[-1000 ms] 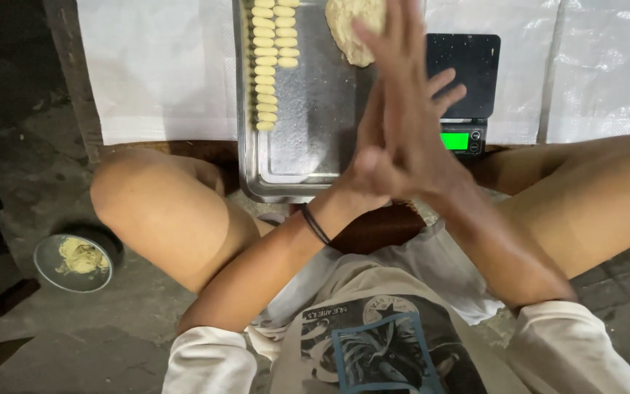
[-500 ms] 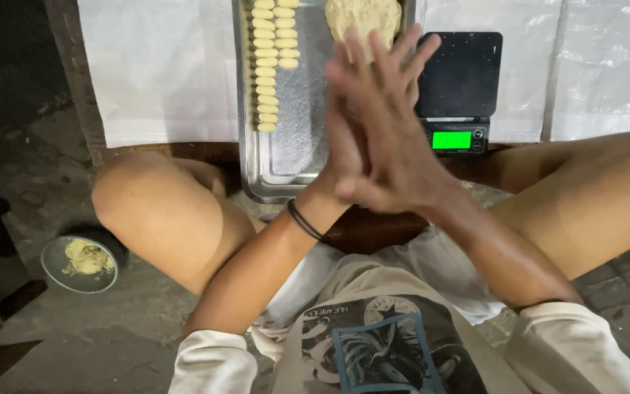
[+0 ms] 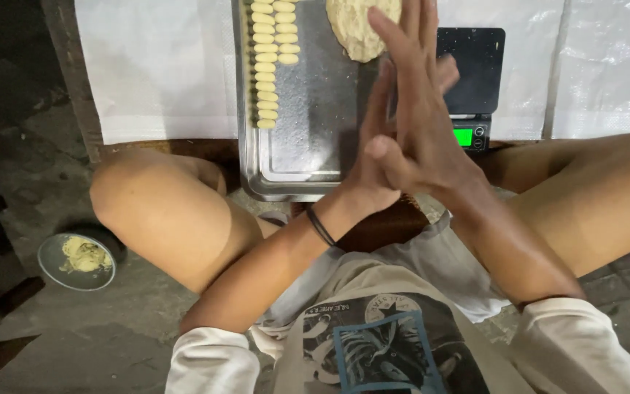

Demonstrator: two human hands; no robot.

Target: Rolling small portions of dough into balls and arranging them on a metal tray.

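Low surface under a white woven sheet fills the frame's top, bearing a steel tray at upper centre and a black scale just right of it (display lit green); a small dish sits on the concrete floor, lower left.
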